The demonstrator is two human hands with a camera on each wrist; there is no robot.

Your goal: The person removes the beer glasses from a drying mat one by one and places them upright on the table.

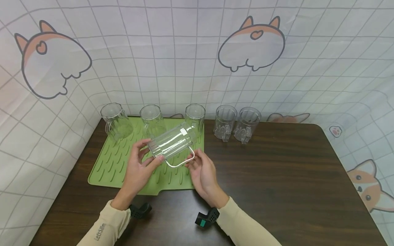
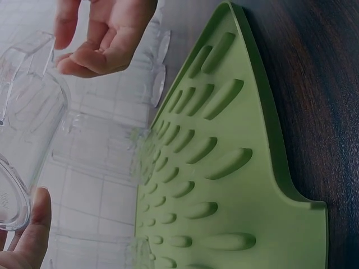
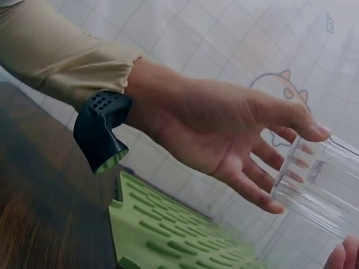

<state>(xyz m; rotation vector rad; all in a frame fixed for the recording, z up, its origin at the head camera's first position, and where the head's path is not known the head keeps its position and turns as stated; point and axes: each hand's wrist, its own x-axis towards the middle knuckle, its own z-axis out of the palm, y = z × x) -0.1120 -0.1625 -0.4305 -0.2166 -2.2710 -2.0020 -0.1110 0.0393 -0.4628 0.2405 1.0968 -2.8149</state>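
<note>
My left hand (image 1: 140, 167) grips a clear glass mug (image 1: 172, 141) round one end, with the thumb on the near side. The mug is held tilted on its side above the green drying mat (image 1: 107, 171), its handle (image 1: 180, 164) turned toward me. My right hand (image 1: 201, 172) is beside that handle, palm turned up, fingers loosely bent and right at the handle's corner. In the left wrist view, the right hand (image 2: 109, 36) is above and beside the mug. In the right wrist view, the left hand (image 3: 224, 129) has its thumb and fingers around the mug's end.
Three more mugs stand along the mat's back edge: a left one (image 1: 117, 121), a middle one (image 1: 152, 121) and a right one (image 1: 195, 114). On the dark wooden table (image 1: 277, 177) two mugs, one (image 1: 224, 121) and another (image 1: 247, 123), stand beside the mat. A gridded cloth (image 1: 191, 51) hangs behind.
</note>
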